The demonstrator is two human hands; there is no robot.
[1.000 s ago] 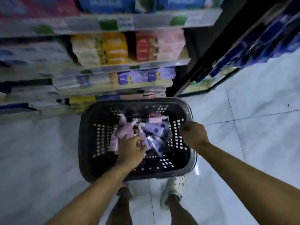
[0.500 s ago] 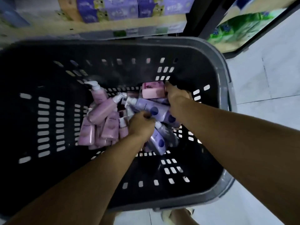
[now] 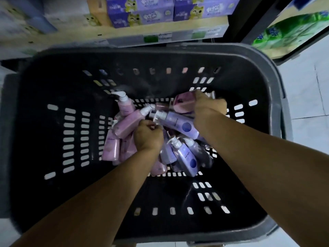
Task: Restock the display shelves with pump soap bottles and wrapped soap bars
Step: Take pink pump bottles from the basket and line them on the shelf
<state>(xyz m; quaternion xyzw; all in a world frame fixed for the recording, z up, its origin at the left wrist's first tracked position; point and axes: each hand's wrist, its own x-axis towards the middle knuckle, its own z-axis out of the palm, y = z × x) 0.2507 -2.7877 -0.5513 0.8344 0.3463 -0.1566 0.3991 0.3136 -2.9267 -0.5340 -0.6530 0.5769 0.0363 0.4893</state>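
Basket (image 3: 178,48) of dark slotted plastic with a grey rim fills most of the view. We look straight down into it. Two bare forearms cross its near half, and the right forearm (image 3: 249,157) hides part of the pile on the basket floor. Beyond the far rim we see a pale shelf (image 3: 178,30) carrying purple boxes (image 3: 140,11) printed with a cartoon cat, with price tags (image 3: 165,37) along the shelf's front edge. At upper right a green-printed pack (image 3: 288,32) sits behind a dark upright. Light floor tiles (image 3: 306,97) show to the right of the basket.

The stock lies heaped at the middle of the basket floor. Pink pump bottles (image 3: 127,124) lie on their sides at the left of the heap, and one stands more upright at the back. Purple pump bottles (image 3: 181,124) with white pumps and a dark blue round mark lie at the right and the near side.

The right hand (image 3: 206,106) reaches to the far edge of the heap, its fingers wrapped round a pink wrapped soap bar (image 3: 183,102). The left hand (image 3: 147,136) rests on the middle of the heap with its fingers curled inward. We cannot tell whether they grip anything.
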